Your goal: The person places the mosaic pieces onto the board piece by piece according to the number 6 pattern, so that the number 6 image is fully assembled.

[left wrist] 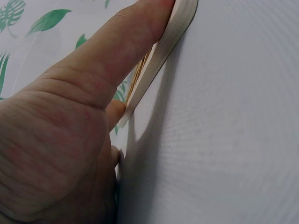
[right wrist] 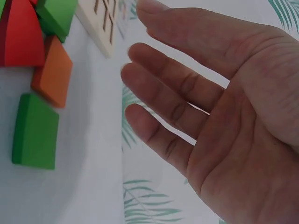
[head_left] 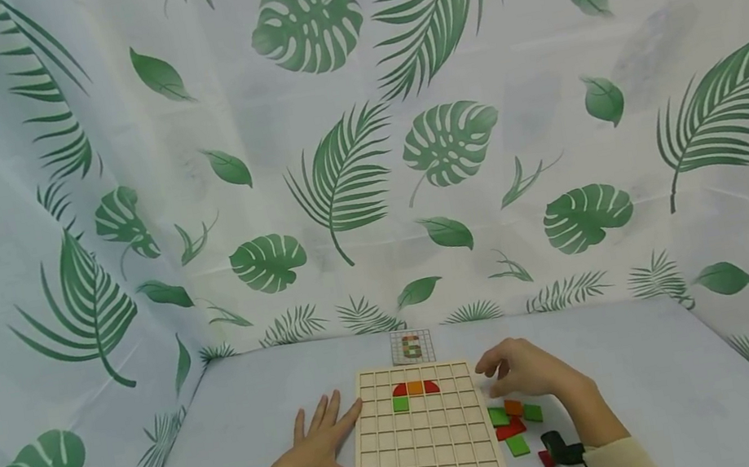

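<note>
A pale wooden grid board (head_left: 427,456) lies flat in front of the person. Near its top sit a red quarter-round piece (head_left: 400,389), an orange square (head_left: 415,388), a second red quarter-round (head_left: 432,387) and a green square (head_left: 401,404) below the first. The left hand (head_left: 322,450) spreads along the board's left edge, its thumb on the lower left corner and a fingertip at the side. With nothing in its loosely bent fingers, the right hand (right wrist: 201,98) hovers off the board's upper right edge, above a pile of loose pieces.
Right of the board lie several loose pieces, among them a green square (right wrist: 36,133), an orange square (right wrist: 52,72) and a red piece (right wrist: 21,37). Behind the board is a small pattern card (head_left: 412,347) showing a figure on a grid. Leaf-print cloth (head_left: 383,282) hangs around the table.
</note>
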Tool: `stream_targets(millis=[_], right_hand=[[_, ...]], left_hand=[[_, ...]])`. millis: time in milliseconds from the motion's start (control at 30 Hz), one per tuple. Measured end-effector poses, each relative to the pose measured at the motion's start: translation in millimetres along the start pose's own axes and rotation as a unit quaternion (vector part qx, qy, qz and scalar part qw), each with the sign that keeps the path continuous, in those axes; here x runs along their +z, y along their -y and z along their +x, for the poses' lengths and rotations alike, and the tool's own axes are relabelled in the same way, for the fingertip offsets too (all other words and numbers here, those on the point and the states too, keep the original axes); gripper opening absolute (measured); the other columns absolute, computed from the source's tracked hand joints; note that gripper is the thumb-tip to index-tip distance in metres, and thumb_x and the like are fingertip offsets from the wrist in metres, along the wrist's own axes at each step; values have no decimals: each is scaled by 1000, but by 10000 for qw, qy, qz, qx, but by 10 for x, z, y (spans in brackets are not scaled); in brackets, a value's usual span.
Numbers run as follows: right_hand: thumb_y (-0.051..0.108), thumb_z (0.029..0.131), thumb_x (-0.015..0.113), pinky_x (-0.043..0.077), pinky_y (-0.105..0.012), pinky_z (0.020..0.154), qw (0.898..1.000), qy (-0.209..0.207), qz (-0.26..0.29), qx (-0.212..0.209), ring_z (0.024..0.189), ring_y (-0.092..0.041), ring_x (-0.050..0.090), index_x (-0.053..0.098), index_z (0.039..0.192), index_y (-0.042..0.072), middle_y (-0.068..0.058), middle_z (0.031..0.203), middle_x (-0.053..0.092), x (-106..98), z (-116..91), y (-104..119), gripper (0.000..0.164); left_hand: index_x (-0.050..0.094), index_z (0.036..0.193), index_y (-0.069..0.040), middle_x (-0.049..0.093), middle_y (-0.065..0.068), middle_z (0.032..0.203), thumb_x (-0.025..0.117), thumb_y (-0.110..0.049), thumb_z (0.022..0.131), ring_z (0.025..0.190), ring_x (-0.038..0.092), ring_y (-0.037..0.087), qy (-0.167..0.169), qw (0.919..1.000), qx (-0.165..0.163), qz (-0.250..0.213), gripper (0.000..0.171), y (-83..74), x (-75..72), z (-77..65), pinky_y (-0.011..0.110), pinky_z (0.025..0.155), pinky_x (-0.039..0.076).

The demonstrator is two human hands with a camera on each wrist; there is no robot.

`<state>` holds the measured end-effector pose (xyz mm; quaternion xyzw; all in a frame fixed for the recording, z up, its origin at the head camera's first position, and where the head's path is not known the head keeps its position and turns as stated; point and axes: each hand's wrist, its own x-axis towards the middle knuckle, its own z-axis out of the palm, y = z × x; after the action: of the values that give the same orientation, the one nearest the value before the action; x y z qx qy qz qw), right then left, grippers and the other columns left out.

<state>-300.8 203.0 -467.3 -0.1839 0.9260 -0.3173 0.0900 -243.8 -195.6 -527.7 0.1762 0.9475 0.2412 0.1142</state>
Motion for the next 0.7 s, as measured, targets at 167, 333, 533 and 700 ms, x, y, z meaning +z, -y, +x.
stream_targets(millis=[167,333,533,700], right_hand=[[8,81,87,58,-34,75,9999,43,86,125,88,-18,63,81,108,11,-2,103,76,-51,-29,-48,28],[5,80,86,56,-35,73,9995,146,119,248,86,-18,62,82,101,12,-1,98,76,-82,-54,-102,22],[5,78,87,55,-35,73,9983,281,116,505,85,-18,61,82,96,15,1,95,74,-87,-78,-161,21],[5,77,88,54,-36,72,9980,337,96,535,86,-19,60,82,95,16,1,93,73,-90,-90,-193,21]], left_hand=[[27,166,-27,4,20,175,88,-77,56,162,-3,43,6,10000,-47,19,135,-9,-7,4,75,121,-12],[27,166,-27,4,20,175,88,-77,57,162,-3,43,36,10000,-69,0,135,-9,-8,10,75,121,-12],[27,166,-28,4,19,175,87,-78,57,162,-3,42,89,9999,-115,18,134,6,5,25,75,121,-12],[27,166,-28,4,20,175,87,-78,56,162,-4,42,90,9999,-116,2,135,15,15,32,75,121,-12]])
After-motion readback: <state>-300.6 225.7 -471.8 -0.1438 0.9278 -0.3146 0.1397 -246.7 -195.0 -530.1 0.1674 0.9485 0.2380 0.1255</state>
